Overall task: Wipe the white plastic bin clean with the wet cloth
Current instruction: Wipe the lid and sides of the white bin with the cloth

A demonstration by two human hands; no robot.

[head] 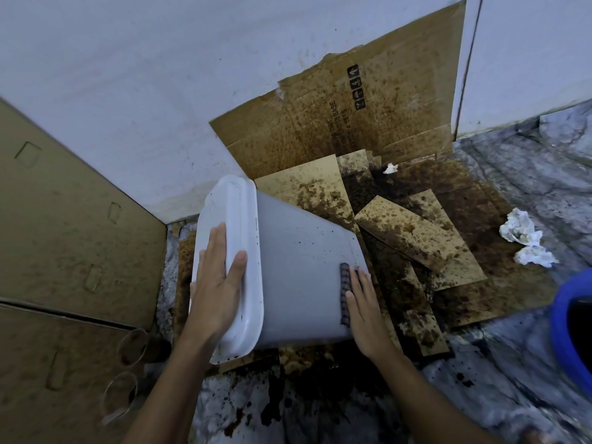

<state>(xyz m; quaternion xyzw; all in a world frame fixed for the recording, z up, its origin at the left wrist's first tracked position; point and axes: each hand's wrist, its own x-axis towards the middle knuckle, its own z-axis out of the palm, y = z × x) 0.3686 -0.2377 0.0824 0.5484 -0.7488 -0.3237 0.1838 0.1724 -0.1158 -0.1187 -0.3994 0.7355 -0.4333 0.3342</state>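
The white plastic bin (298, 270) lies tipped on its side on stained cardboard, its rim toward the left and its base toward the right. Small dark specks dot its side wall and rim. My left hand (217, 283) grips the rim, fingers over the opening and thumb on the outer lip. My right hand (363, 306) presses a dark checked cloth (345, 293) flat against the bin's side near the base. Only a strip of the cloth shows beside my fingers.
Brown-stained cardboard sheets (400, 238) cover the floor and lean on the wall. Crumpled white tissues (525, 238) lie at the right. A blue bucket (573, 322) sits at the right edge. Cardboard boxes (64, 235) stand at the left, two clear cups (131, 344) beside them.
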